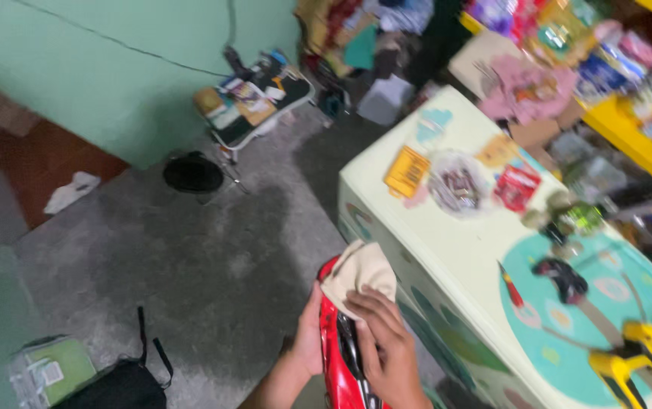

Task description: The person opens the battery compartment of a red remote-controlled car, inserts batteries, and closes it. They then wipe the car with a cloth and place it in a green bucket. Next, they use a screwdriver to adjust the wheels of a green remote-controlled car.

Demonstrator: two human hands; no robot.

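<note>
My left hand grips the side of a red toy car with a dark windscreen, held low in front of me above the floor. My right hand presses a beige cloth onto the car's front end, fingers spread over the cloth's lower edge. The car's rear runs out of the bottom of the view.
A cream table with a teal circle stands at right, carrying a yellow power tool, a red screwdriver, a black controller and packets. On the grey floor lie a black bag, a black bowl and a cluttered tray.
</note>
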